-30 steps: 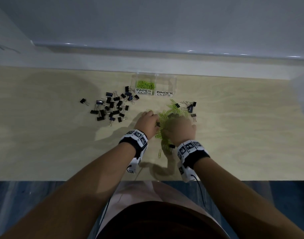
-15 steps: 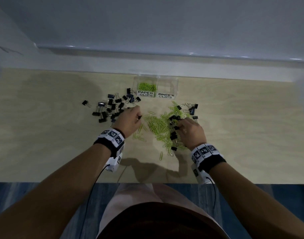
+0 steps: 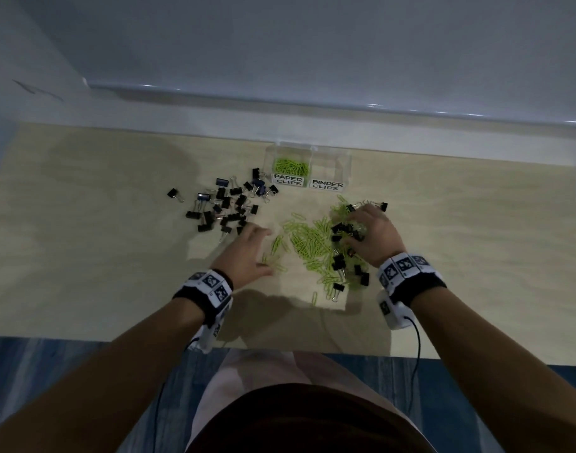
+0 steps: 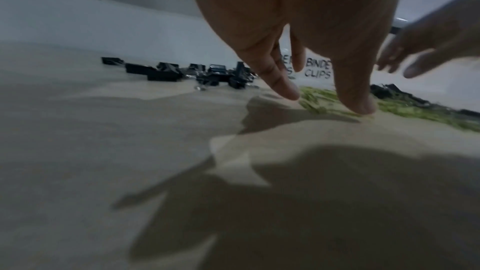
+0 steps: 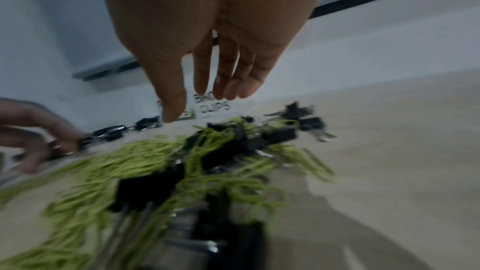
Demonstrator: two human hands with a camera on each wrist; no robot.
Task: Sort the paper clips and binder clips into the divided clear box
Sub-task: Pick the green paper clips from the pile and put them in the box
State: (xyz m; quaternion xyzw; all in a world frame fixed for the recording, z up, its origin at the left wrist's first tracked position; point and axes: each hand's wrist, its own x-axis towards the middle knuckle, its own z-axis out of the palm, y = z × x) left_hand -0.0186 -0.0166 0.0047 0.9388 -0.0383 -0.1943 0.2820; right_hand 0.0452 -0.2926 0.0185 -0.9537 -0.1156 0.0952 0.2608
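The divided clear box (image 3: 342, 158) stands at the back, labelled PAPER CLIPS and BINDER CLIPS; green clips lie in its left compartment, and the right one looks empty. Black binder clips (image 3: 227, 204) are scattered at the left. A heap of green paper clips (image 3: 308, 243) lies in the middle, with more binder clips (image 3: 340, 228) mixed in on its right. My left hand (image 3: 260, 248) hovers flat between the black scatter and the green heap, fingers (image 4: 285, 87) straight and empty. My right hand (image 3: 355, 230) reaches over the mixed heap with straight fingers (image 5: 228, 87), holding nothing.
The pale wooden table (image 3: 476, 256) ends at a near edge just behind my wrists. A white ledge and wall (image 3: 313, 125) run close behind the box. A lone binder clip (image 3: 174, 193) lies at the far left.
The hands, together on the mixed heap a second ago, have drawn apart. The left went left to the black clips and opened out; the right moved farther over the heap.
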